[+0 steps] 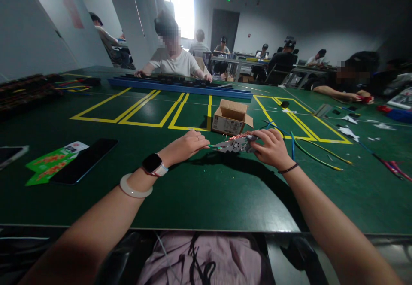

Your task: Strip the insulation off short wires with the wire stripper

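Observation:
My right hand [272, 147] is closed around a grey metal wire-stripping tool [233, 144] with a red-flecked top, held just above the green table [206, 190]. My left hand [185, 145] is pinched shut on the end of a thin green wire [213, 147] that runs into the tool's left tip. The left wrist wears a black smartwatch and a pale bangle. A dark band circles the right wrist.
A small open cardboard box [230, 118] stands just behind my hands. Blue and green-yellow wires [305, 150] lie to the right. A black phone [84, 159] and green packets [51, 161] lie at left. Other people sit across and at right, with blue rails [180, 85] before one.

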`<state>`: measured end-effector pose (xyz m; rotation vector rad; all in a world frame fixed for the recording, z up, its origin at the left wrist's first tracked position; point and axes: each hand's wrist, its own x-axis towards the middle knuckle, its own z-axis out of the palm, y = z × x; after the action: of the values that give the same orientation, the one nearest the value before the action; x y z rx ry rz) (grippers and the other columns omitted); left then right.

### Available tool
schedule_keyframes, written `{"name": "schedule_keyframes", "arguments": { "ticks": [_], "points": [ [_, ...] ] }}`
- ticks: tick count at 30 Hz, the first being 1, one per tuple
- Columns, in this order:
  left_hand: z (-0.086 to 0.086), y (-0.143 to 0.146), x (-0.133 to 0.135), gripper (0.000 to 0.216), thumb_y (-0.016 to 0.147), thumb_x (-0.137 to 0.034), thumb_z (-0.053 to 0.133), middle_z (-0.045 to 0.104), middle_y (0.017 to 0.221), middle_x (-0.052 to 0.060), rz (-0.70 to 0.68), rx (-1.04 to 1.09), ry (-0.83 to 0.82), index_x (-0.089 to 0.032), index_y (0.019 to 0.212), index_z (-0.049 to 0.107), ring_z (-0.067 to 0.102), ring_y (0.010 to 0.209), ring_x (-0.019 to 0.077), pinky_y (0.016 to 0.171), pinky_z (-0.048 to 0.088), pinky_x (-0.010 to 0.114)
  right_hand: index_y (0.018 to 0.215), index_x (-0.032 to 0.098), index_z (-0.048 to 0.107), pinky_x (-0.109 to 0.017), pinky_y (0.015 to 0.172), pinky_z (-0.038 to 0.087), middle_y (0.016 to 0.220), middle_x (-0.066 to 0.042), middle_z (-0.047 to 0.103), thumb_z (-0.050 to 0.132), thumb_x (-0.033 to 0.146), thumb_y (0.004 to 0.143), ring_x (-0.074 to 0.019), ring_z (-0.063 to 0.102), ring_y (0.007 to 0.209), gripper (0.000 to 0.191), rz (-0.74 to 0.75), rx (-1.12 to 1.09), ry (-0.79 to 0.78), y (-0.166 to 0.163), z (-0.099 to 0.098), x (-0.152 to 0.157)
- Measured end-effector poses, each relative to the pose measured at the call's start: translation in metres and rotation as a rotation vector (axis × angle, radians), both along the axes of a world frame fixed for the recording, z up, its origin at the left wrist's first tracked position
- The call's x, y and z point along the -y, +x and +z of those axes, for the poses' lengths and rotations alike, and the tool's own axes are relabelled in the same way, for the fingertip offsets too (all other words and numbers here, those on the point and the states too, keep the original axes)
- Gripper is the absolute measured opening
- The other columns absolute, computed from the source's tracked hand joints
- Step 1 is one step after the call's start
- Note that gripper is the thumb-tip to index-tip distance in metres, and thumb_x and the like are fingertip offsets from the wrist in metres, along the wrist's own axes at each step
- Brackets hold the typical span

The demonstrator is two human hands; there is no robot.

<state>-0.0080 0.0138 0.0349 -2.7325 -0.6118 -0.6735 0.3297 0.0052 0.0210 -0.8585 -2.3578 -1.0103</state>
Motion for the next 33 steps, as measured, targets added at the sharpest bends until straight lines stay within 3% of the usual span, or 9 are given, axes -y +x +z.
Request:
{"name": "schedule_keyframes", "arguments": {
  "ticks": [13, 24, 33],
  "points": [
    [0.001, 0.0, 0.005, 0.032, 0.101, -0.026, 0.034, 0.063, 0.086, 0.009, -0.049, 0.061, -0.004, -0.012, 0.101, 0.063, 0.052, 0.084, 0.0194, 0.079, 0.044, 0.033, 0.093, 0.024, 0.063, -0.046, 0.1, 0.033, 0.129, -0.009, 0.05, 0.059, 0.017, 0.074, -0.0276, 0.042, 0.117, 0.02, -0.074, 0.011, -0.176, -0.007, 0.005, 0.001],
    [0.0, 0.004, 0.01, 0.032, 0.1, -0.035, 0.037, 0.062, 0.09, 0.007, -0.036, 0.197, -0.311, -0.016, 0.103, 0.063, 0.053, 0.09, 0.0195, 0.082, 0.044, 0.033, 0.095, 0.021, 0.062, -0.046, 0.095, 0.037, 0.123, -0.013, 0.053, 0.054, 0.012, 0.076, -0.0295, 0.045, 0.111, 0.023, -0.063, -0.006, -0.273, -0.013, 0.007, 0.001],
    [-0.002, 0.003, 0.002, 0.031, 0.1, -0.034, 0.038, 0.063, 0.09, 0.007, -0.001, 0.239, -0.391, -0.014, 0.099, 0.062, 0.056, 0.089, 0.0191, 0.082, 0.043, 0.032, 0.09, 0.021, 0.06, -0.042, 0.088, 0.042, 0.118, -0.012, 0.057, 0.06, 0.026, 0.082, -0.0258, 0.051, 0.104, 0.01, 0.059, -0.074, -0.221, -0.005, 0.009, 0.0]
  ]
}}
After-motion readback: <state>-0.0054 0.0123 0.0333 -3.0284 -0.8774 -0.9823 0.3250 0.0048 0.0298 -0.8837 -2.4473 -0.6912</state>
